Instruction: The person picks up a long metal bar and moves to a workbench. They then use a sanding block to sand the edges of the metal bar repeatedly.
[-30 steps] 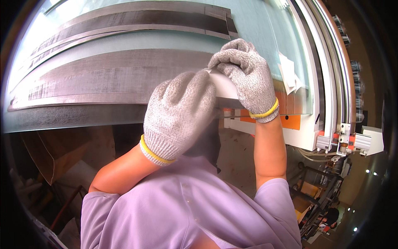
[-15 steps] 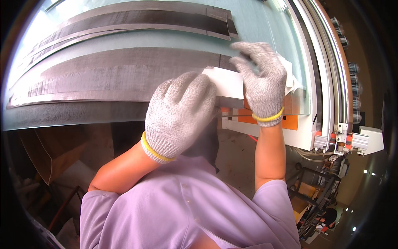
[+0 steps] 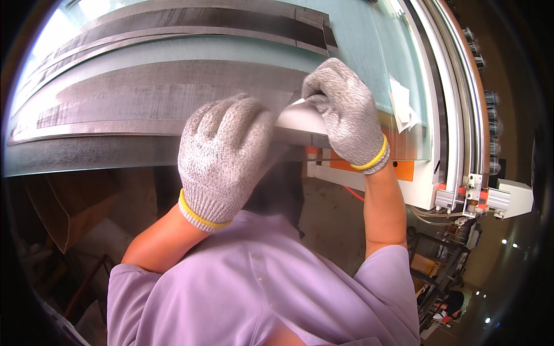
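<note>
bench edge (image 3: 86, 154), both hands (image 3: 225, 150) on sheet (image 3: 297, 118)

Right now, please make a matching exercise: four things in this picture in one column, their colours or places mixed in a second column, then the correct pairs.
1. left hand
2. right hand
3. shirt
4. panel

a. orange, below the table edge
b. pinches the white strip
c. lilac
d. closed, resting at the dark sheet's near edge

Pairs: 1-d, 2-b, 3-c, 4-a
</note>
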The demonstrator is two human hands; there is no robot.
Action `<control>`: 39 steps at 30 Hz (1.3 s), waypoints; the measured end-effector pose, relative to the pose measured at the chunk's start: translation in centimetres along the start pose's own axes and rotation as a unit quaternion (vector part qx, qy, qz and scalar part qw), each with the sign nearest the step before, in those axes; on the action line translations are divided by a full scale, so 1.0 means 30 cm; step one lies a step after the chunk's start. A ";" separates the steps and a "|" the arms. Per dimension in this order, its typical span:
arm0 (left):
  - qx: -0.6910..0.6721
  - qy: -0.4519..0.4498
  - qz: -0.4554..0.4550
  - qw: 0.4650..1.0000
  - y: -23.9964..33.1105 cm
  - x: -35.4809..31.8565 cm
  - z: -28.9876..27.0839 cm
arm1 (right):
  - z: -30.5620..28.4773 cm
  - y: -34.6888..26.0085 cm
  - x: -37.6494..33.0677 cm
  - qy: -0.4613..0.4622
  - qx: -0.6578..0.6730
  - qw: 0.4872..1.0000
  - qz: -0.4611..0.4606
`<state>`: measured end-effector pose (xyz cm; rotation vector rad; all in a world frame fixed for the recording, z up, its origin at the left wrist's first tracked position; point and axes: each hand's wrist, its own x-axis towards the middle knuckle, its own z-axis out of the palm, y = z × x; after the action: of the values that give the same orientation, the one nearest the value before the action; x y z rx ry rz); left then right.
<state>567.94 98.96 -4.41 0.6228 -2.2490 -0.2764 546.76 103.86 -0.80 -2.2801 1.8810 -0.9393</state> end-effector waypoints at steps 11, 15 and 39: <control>-0.015 0.010 0.005 1.000 -0.007 0.002 0.009 | -0.023 -0.047 -0.014 0.029 0.119 0.987 0.102; -0.004 0.010 0.003 1.000 -0.009 0.001 0.007 | -0.009 -0.050 0.005 -0.007 0.019 1.000 0.011; 0.018 -0.006 -0.008 1.000 0.007 0.004 -0.009 | -0.090 -0.059 -0.174 0.150 -0.038 0.984 0.093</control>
<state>567.97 99.08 -4.07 0.6604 -2.2655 -0.2493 546.63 109.96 -0.07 -2.0470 2.2372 -1.2606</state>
